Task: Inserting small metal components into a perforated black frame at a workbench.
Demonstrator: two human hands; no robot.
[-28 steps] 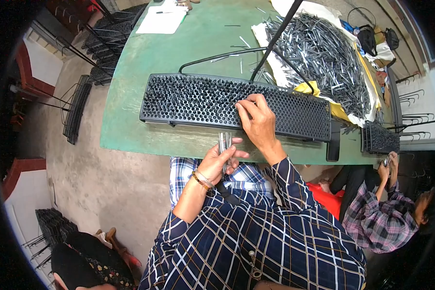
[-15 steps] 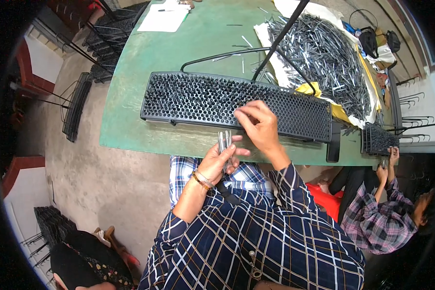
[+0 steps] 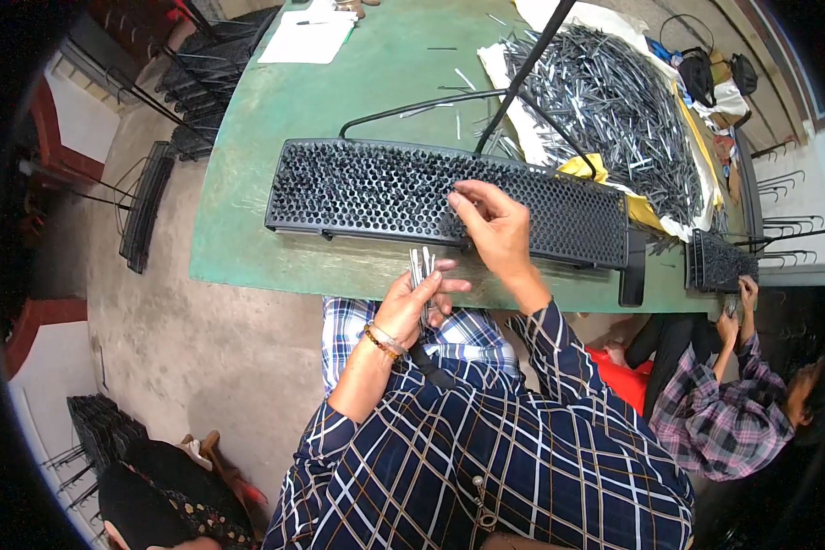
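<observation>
A long black rack (image 3: 367,188) with rows of small round holes lies across the green table in front of me. Dark pieces stand packed in its left part, while open holes show toward the right end. My right hand (image 3: 500,229) is over the rack's middle, thumb and forefinger pinched together at its surface; whatever is between the tips is too small to make out. Just below the rack's front edge, my left hand (image 3: 412,298) holds a small bunch of thin grey strips (image 3: 422,263), upright between thumb and fingers.
A big heap of dark thin strips (image 3: 605,110) lies on white and yellow sacking at the far right. Black rods (image 3: 532,64) rise behind the rack. White paper (image 3: 307,37) lies far left. Another person (image 3: 724,412) works at a similar rack (image 3: 720,261) on the right.
My right hand has shifted slightly up and along the rack, still pinched. The left hand stays nearly in place with the strips.
</observation>
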